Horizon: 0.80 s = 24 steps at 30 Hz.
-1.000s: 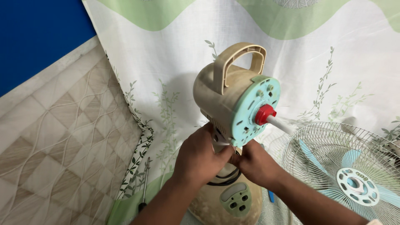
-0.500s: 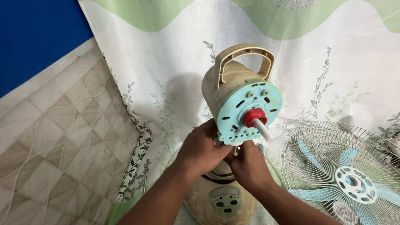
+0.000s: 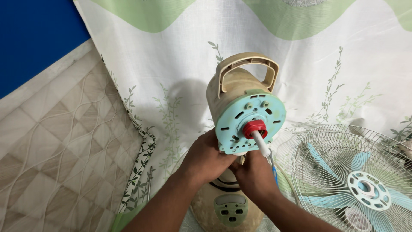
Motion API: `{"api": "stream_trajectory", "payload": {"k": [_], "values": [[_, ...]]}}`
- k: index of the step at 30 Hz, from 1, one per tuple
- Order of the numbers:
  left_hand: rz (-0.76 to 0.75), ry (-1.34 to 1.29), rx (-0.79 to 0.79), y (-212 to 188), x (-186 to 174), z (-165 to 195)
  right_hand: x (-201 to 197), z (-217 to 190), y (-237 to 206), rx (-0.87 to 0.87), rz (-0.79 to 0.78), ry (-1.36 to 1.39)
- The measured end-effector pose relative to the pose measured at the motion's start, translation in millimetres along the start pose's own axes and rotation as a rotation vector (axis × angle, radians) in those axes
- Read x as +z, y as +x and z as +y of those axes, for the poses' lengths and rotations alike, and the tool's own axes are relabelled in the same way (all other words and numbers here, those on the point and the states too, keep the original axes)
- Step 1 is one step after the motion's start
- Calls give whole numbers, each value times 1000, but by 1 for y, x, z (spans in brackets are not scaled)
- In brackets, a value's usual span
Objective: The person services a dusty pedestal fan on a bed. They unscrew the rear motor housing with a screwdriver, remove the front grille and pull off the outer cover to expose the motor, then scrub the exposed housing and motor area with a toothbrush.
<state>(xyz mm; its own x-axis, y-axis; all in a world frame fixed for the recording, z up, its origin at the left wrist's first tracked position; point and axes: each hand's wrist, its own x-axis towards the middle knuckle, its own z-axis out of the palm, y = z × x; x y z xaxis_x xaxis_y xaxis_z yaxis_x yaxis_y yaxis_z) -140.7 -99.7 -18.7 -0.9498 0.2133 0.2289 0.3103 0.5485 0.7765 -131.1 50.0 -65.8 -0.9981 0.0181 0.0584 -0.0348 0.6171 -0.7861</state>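
Observation:
A beige fan motor housing with a carry handle stands on its base, tilted up toward me. Its pale blue front plate carries a red collar and a white shaft. My left hand grips the neck just under the housing from the left. My right hand is closed around the same neck from the right, with a thin blue tool sticking up beside it. Below the hands sits the beige base with a green button panel.
A wire fan guard with pale blue blades lies on the right. A white cloth with green leaf print covers the surface. A beige quilted mattress lies at left, against a blue wall.
The motor housing has turned so its blue front plate now faces me more squarely. Both hands stayed at the neck.

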Motion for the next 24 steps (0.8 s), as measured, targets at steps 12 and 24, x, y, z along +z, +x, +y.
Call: {"api": "stream_trajectory", "payload": {"k": [12, 24], "values": [[12, -42, -126, -5, 0, 1, -27, -1, 14, 95, -237, -171], [205, 79, 121, -13, 1, 9, -51, -10, 19, -285, -338, 265]]}}
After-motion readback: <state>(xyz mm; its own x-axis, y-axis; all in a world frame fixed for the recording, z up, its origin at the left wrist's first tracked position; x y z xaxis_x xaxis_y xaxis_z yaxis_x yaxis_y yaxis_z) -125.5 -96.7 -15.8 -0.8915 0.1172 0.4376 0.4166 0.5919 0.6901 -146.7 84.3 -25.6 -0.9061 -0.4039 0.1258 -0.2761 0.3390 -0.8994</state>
